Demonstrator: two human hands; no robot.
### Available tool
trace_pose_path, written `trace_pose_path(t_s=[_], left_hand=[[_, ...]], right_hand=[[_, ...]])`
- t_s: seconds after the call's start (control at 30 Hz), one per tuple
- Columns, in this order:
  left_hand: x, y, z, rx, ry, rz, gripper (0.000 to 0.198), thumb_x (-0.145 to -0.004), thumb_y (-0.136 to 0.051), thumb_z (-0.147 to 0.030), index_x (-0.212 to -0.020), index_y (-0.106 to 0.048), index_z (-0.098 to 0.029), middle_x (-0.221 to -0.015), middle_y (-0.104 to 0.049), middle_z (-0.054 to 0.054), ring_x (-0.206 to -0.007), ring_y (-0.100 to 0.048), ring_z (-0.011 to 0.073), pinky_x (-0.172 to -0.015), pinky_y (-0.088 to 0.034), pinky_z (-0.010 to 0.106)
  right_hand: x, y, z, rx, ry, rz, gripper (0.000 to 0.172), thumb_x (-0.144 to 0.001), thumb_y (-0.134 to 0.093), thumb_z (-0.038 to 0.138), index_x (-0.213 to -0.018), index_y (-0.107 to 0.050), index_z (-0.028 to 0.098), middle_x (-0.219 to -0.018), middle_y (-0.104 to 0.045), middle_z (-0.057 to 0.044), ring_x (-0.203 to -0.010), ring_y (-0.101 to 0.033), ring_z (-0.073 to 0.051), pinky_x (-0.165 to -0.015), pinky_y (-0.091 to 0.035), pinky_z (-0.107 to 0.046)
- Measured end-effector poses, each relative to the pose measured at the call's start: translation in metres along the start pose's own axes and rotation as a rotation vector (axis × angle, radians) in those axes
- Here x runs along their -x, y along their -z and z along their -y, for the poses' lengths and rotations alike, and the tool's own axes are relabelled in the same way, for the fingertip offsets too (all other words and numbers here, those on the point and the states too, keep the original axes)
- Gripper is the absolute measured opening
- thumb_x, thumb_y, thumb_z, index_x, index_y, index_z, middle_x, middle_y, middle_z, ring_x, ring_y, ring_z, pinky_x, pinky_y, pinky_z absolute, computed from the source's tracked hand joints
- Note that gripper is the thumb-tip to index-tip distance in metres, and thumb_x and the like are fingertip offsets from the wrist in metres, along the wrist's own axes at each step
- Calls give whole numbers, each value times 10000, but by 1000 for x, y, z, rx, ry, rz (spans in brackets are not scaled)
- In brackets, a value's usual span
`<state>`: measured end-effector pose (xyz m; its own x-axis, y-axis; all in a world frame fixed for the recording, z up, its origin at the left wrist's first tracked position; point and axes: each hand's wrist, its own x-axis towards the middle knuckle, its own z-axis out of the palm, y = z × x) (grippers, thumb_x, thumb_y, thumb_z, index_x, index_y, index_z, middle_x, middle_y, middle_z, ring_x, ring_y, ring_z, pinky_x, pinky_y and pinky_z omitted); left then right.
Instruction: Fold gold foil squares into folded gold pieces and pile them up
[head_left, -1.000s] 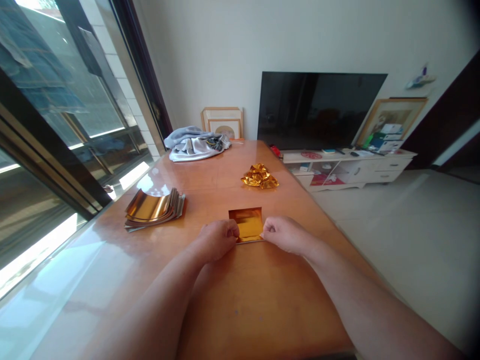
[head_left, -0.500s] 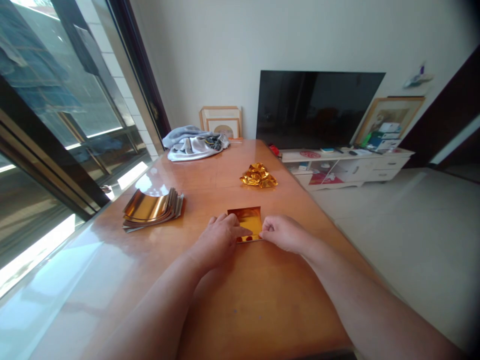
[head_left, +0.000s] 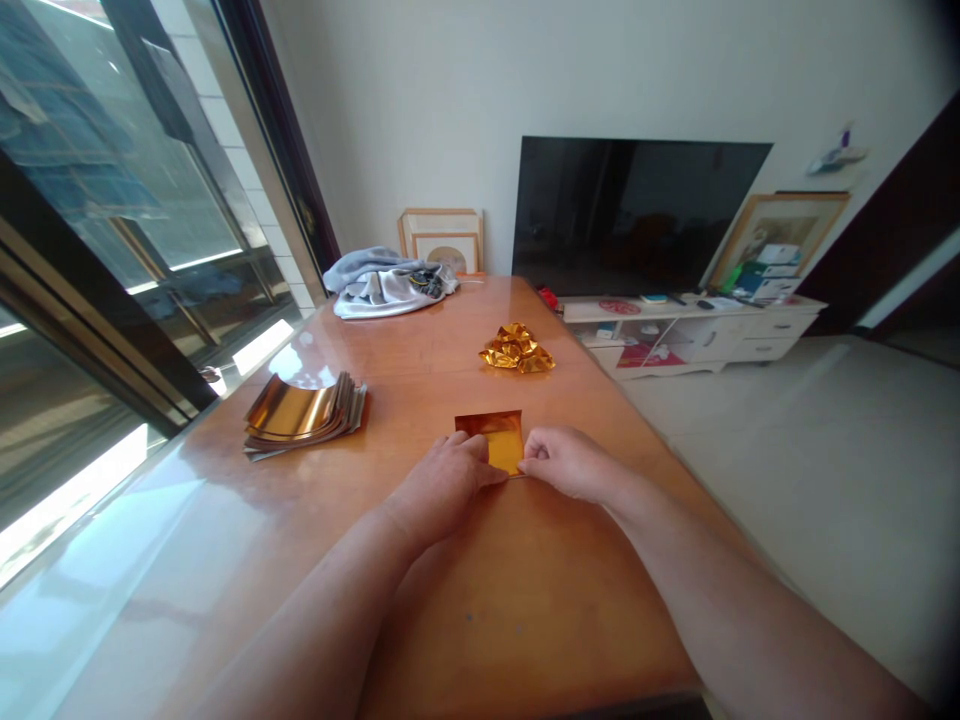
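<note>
A square sheet of gold foil lies on the wooden table, folded along its near edge. My left hand rests on the lower left part of the sheet, fingers together and covering that corner. My right hand pinches the sheet's right edge between thumb and fingers. Farther left sits a curled stack of foil sheets, gold on top. A crumpled ball of gold foil lies ahead of my hands, out of reach of my fingers.
A grey cloth bundle lies at the table's far end. The table's left side runs along a glass window door. Beyond the right edge stand a white TV cabinet and a dark television.
My left hand has slid right across the sheet's lower left and now covers more of its near edge. The sheet has stayed in place, and my right hand still holds its edge.
</note>
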<state>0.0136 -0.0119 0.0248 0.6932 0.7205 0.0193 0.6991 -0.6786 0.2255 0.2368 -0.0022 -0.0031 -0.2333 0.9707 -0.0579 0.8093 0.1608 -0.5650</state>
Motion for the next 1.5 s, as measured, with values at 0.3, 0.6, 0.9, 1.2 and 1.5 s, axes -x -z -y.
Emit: trace_pose_path(t_s=[0.3,0.6,0.9,1.2,1.5], left_hand=[[2,2,-4,230,216,-6,298,-921,-539,-450,-1006,-663,-193,-903,-649,74,-849,-571,223,-764,-431,302],[5,4,-5,119,100,-15,250,-922,-522,-333,-1011,-713,-196,-942,-650,80,-854,-572,215,-765,-436,297],[6,-7,4,-109,-67,-24,291,-948,-488,-273,-1081,-746,-276,-995,-624,78,-865,-564,230,-781,-410,329],[8,-10,7,-126,-80,-24,290,-961,-506,-391,-1110,-733,-286,-1076,-622,95,-958,-583,259,-806,-411,342],[11,-8,3,-139,-47,-42,315,-981,-462,-357,-1094,-744,-275,-1057,-627,106,-936,-589,259,-842,-411,372]], right_hand=[[3,4,-3,93,-21,-40,134,-830,-657,347,-822,-631,216,-791,-681,12,-644,-516,-119,-555,-277,-227],[15,16,20,268,240,-128,246,-923,-461,210,-889,-705,214,-930,-727,-46,-856,-630,-175,-729,-418,-251],[41,-10,50,494,227,95,477,-969,-391,253,-1385,-584,122,-1465,-532,-178,-1362,-489,-288,-1157,-318,-425],[65,-19,40,553,138,76,730,-990,-303,593,-1549,-363,127,-1606,-311,-155,-1532,-146,-289,-1226,-6,-554],[65,-22,43,596,120,-46,664,-1004,-317,460,-1506,-414,36,-1593,-308,-210,-1519,-196,-311,-1233,-23,-549]])
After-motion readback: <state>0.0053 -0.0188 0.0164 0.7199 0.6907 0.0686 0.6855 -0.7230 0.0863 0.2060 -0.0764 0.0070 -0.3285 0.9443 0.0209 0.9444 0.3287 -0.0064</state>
